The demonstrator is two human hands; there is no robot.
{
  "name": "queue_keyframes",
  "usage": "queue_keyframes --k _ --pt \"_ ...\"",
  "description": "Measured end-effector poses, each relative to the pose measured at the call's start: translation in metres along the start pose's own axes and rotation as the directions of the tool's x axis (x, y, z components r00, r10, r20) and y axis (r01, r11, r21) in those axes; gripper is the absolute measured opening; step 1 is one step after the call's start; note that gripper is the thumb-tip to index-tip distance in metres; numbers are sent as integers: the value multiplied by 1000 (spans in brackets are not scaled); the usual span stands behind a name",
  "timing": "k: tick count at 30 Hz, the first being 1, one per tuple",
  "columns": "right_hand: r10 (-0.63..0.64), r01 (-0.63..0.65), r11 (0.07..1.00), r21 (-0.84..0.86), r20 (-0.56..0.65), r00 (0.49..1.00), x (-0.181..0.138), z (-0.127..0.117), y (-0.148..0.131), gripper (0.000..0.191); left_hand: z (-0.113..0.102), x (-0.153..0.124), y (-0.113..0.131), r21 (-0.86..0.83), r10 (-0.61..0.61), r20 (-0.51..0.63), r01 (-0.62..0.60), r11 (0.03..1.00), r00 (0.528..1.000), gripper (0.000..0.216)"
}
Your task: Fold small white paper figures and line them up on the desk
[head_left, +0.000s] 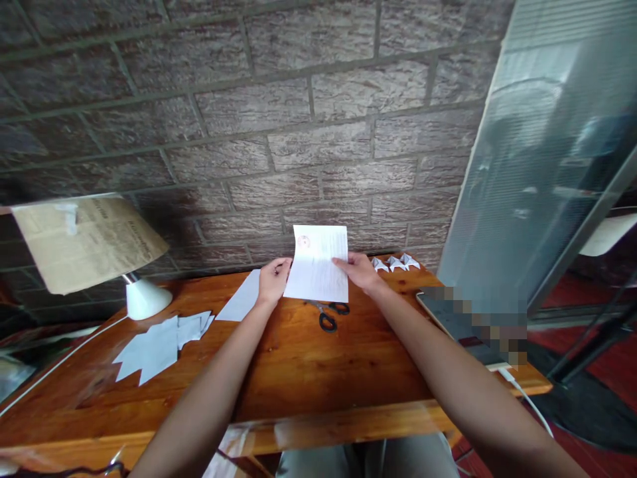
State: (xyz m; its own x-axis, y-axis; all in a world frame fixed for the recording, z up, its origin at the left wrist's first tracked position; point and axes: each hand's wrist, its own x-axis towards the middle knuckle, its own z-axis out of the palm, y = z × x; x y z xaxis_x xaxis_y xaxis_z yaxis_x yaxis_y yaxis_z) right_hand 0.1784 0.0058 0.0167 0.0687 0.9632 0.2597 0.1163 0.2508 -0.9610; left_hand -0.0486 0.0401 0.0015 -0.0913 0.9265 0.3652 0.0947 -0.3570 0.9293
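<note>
Both hands hold up a white printed sheet of paper (318, 264) over the far side of a wooden table (308, 372). My left hand (273, 279) pinches the sheet's lower left edge. My right hand (359, 269) grips its right edge, thumb on the front. Black-handled scissors (328, 315) lie on the table just below the sheet. A second white sheet (242, 299) lies flat to the left of my left hand.
Several cut paper pieces (159, 344) lie at the left near a white lamp base (144, 297) with a paper shade (84, 240). Small folded paper shapes (395, 263) sit at the back right. A phone (458, 317) with a white cable (522, 392) rests at the right edge. A brick wall stands behind.
</note>
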Motion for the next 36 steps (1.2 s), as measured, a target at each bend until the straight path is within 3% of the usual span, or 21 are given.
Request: queue_keyframes --k 3,5,7,9,10,12,14,16,17,19,20,21,22,24,28,30,33,36 --pt "-45 -17 940 -341 -174 984 -1 -1 -1 30 -8 2 4 123 27 -118 -13 992 993 31" --pt "-160 13 837 -546 -222 962 -7 2 -6 31 -2 -5 12 71 79 -72 -74 995 994 35" --pt "-332 172 742 -648 -133 934 -17 12 -13 34 11 -16 21 -122 83 120 -68 990 989 45" --pt "-462 395 643 -656 79 883 -28 28 -17 36 26 -27 26 -308 43 327 63 949 944 50" --pt "-485 465 597 -654 167 858 -34 35 -18 37 31 -31 27 -371 22 373 128 920 927 49" --pt "-496 514 558 -652 235 836 -40 47 -20 40 36 -32 25 -486 -28 299 178 856 954 46" --pt "-520 524 587 -617 209 829 -41 49 -22 42 32 -26 21 -532 -110 220 214 819 969 45" --pt "-523 430 675 -599 22 852 -35 42 -25 53 23 -19 16 -525 -141 178 215 824 974 45" --pt "-481 353 744 -567 -87 873 -30 36 -26 62 18 -15 14 -508 -134 194 217 833 972 46" --pt "-265 175 903 -391 -187 946 -22 23 -25 75 12 -12 12 -461 -121 264 236 856 957 47" --pt "-111 70 964 -255 -151 982 -19 18 -23 73 11 -12 10 -437 -118 309 251 864 944 48" --pt "16 -20 991 -132 -36 999 -17 14 -20 67 11 -12 8 -414 -121 349 269 870 929 49" --pt "105 -102 994 -36 93 990 -16 11 -17 61 12 -13 6 -394 -130 377 286 874 917 50" --pt "185 -197 980 29 230 955 -16 9 -8 50 14 -14 0 -368 -168 383 317 874 908 53" --pt "194 -196 981 -13 217 957 -15 12 7 33 15 -11 -12 -402 -256 235 333 853 938 51" --pt "187 -190 982 -10 235 954 -13 13 10 29 15 -9 -14 -429 -257 220 329 841 941 47" --pt "155 -161 987 1 258 954 -12 13 10 29 14 -6 -13 -469 -248 225 328 820 942 40" --pt "49 -32 997 -66 272 961 -14 15 6 38 14 -4 -12 -509 -310 177 356 784 934 28"
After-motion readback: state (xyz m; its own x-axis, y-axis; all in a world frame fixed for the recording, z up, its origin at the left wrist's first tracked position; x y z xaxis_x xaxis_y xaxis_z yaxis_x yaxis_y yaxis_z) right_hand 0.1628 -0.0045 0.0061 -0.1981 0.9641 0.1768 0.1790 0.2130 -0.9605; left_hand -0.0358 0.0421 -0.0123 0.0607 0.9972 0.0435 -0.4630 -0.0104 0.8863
